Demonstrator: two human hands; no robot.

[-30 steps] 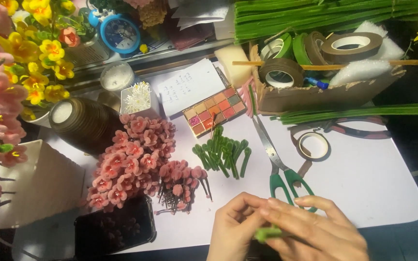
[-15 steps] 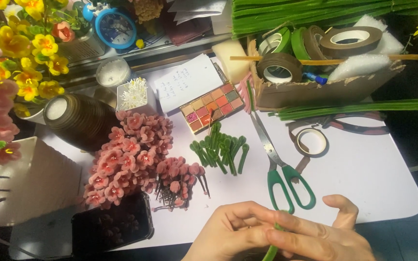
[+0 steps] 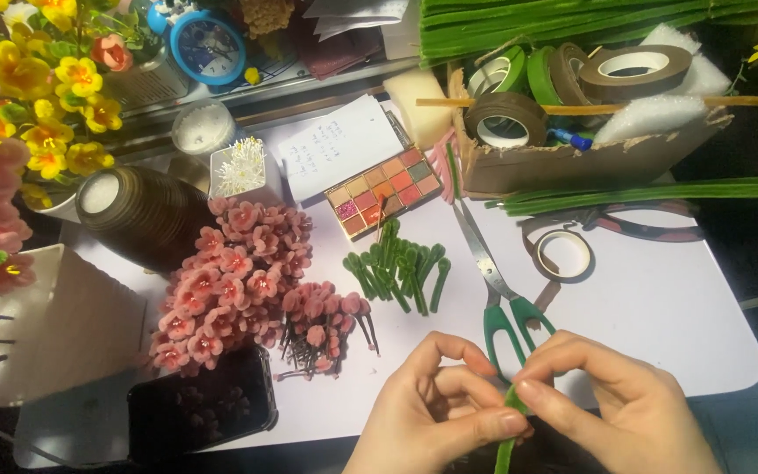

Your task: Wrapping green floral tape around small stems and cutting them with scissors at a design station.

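Note:
Both of my hands meet at the bottom of the head view over the white table (image 3: 660, 307). My left hand (image 3: 436, 412) and my right hand (image 3: 611, 404) pinch a green fuzzy stem (image 3: 508, 439) between their fingertips; the stem runs down out of the frame. Just above the hands lie green-handled scissors (image 3: 497, 290), closed. A small pile of short bent green stem pieces (image 3: 401, 263) sits to the upper left of the hands. Pink handmade flowers (image 3: 230, 281) lie in a heap further left, with pink buds (image 3: 326, 316) on dark wires beside them.
A cardboard box (image 3: 572, 162) with tape rolls stands at the back, long green stems (image 3: 642, 193) in front of it and a tape ring (image 3: 563, 254) nearby. A colour palette (image 3: 383, 189), paper note (image 3: 339, 145), dark ribbed jar (image 3: 146, 215), black phone (image 3: 199, 408), blue clock (image 3: 208, 44) and flower pots at left.
My hands shifted a little along the green stem and turned it between the fingers; my right hand's fingers closed down onto it. Everything on the table stayed put.

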